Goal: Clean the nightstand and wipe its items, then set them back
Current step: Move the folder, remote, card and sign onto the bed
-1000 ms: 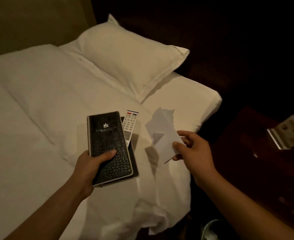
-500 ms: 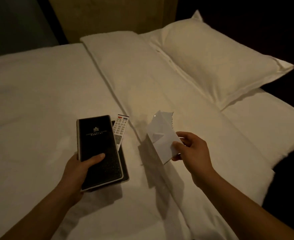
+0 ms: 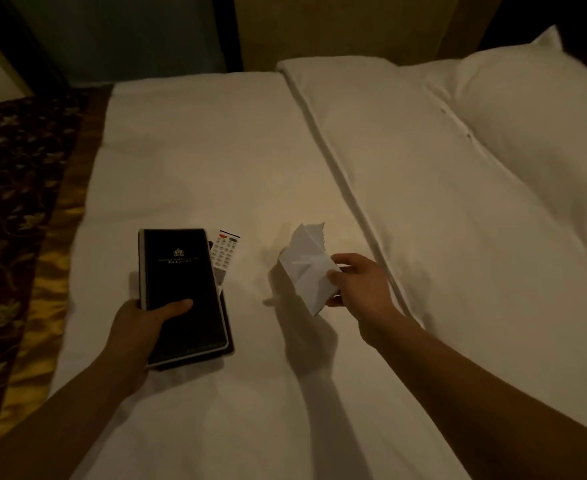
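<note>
The left hand grips the near end of a black folder, thumb laid across its cover and fingers curled under it. A remote control pokes out from beneath the folder's far right corner, and a second dark cover shows below both, so the hand appears to carry all three as one stack. The right hand pinches a folded white paper, perhaps a tissue, between thumb and fingertips. Its serrated far edge points away from the person.

Both hands are over the bed, the stack nearer the edge that borders the patterned carpet and the paper nearer the long fold in the cover. The shadows suggest neither load is resting on the bed yet, though the dim light leaves that uncertain.

The step looks like clearing: the nightstand's items are being brought to the bed so the nightstand can be wiped. It is out of view. The next move probably calls for laying the stack flat, well inside the bed's edge so the remote cannot slide off, and then freeing the right hand.

No box, tray or other container shows. A pillow lies at the far right corner of the bed.
</note>
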The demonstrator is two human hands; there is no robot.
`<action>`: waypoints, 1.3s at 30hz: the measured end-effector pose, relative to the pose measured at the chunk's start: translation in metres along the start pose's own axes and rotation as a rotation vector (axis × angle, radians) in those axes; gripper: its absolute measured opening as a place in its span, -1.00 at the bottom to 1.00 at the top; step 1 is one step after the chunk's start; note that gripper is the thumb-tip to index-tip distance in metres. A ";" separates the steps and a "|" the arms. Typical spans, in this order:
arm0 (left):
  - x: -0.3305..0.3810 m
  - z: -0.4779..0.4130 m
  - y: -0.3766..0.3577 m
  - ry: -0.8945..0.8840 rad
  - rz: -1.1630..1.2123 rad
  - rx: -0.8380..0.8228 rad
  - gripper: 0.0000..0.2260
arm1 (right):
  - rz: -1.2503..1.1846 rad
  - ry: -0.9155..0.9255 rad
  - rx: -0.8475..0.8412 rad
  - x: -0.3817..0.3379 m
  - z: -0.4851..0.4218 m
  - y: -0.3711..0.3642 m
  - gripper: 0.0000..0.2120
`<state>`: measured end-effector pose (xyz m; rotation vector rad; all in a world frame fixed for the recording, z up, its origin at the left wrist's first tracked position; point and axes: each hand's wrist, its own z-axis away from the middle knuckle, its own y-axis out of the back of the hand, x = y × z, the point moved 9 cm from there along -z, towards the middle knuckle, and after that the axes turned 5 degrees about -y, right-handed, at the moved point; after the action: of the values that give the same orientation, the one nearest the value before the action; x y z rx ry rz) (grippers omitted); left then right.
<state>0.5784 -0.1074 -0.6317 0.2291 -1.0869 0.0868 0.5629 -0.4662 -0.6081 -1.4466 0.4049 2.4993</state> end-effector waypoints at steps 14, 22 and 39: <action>-0.003 -0.081 0.033 0.028 -0.101 0.167 -0.31 | 0.014 0.055 -0.069 -0.016 -0.052 -0.067 -0.60; 0.019 -0.064 0.010 -0.185 -0.623 0.184 -0.25 | 0.076 0.031 -0.035 0.000 -0.043 -0.044 -0.62; 0.049 0.008 -0.108 -0.443 -0.927 -0.083 -0.24 | 0.038 0.039 0.003 0.017 0.005 0.049 -0.66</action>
<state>0.6133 -0.2166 -0.6004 0.6768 -1.3216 -0.8711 0.5346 -0.5095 -0.6146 -1.5028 0.4479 2.5021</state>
